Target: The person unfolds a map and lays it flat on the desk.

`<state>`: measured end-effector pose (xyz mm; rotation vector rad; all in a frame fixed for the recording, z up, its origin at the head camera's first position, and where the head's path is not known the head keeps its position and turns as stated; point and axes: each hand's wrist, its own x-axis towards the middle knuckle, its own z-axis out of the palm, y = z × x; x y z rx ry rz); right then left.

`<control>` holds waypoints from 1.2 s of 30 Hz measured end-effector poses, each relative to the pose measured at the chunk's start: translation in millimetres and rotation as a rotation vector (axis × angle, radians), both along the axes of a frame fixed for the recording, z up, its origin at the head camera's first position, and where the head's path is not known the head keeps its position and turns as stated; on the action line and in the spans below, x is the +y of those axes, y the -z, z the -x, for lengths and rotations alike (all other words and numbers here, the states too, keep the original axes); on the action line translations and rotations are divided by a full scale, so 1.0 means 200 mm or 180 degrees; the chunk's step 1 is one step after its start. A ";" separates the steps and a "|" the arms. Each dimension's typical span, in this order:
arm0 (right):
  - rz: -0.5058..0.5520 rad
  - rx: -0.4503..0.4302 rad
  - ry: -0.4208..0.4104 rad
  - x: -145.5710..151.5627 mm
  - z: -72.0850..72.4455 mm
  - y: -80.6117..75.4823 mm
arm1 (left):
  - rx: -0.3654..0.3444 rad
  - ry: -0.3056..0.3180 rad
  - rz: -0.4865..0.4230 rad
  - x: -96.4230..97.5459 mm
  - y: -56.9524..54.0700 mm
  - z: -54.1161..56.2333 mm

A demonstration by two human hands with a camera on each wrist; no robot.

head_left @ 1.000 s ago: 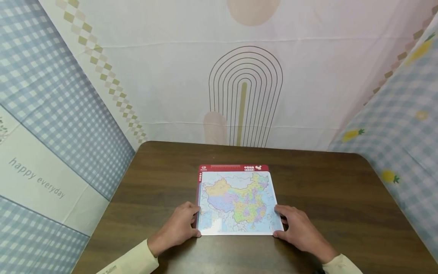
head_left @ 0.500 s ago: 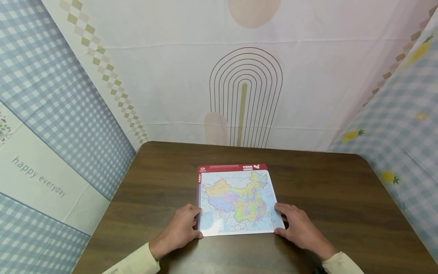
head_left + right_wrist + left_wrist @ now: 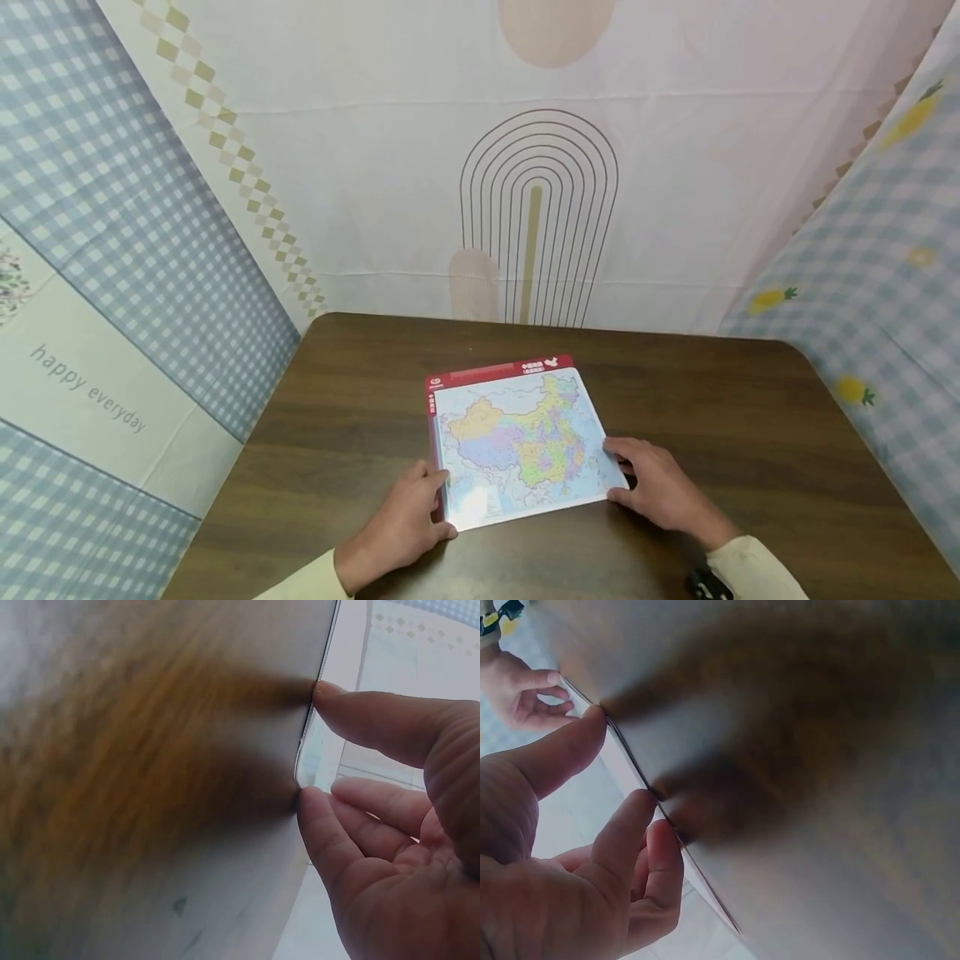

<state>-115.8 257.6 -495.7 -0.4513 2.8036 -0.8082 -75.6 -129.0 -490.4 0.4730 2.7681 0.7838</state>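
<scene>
A flat map board (image 3: 517, 450), printed with a colourful map of China under a red top band, lies tilted on the brown table. At its near left corner my left hand (image 3: 401, 521) grips the edges, thumb on the near edge and index finger on the left side. My right hand (image 3: 660, 487) holds the near right corner in the same way, thumb low and index finger higher up the right edge. In the left wrist view, the left hand's fingertips (image 3: 652, 799) sit right at the board's thin edge. The right wrist view has the right thumb (image 3: 375, 720) and index finger at the rounded corner.
The dark wood table (image 3: 360, 367) stretches out around the board, with a pale printed cloth (image 3: 375, 183) hanging behind it. Checked blue cloths hang at the left (image 3: 150, 250) and right (image 3: 862, 292). A small black device (image 3: 708, 583) is at the right wrist.
The board has turned counterclockwise; its near left corner has come closer and its top has swung left. The left hand has moved closer with it, the right hand slightly away.
</scene>
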 end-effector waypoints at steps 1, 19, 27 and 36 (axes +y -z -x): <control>0.0004 0.0005 -0.0005 0.00 0.01 0.00 | -0.0002 -0.0009 0.0008 0.00 0.00 0.00; 0.0033 0.0084 0.0068 0.00 0.13 0.03 | -0.0127 0.0040 0.0235 0.08 -0.01 -0.09; 0.0033 0.0119 0.0116 -0.01 0.19 0.03 | -0.0090 0.0097 0.0229 0.12 -0.01 -0.14; -0.0038 0.0180 0.0122 0.01 0.20 0.04 | -0.0071 0.0138 0.0271 0.12 -0.03 -0.13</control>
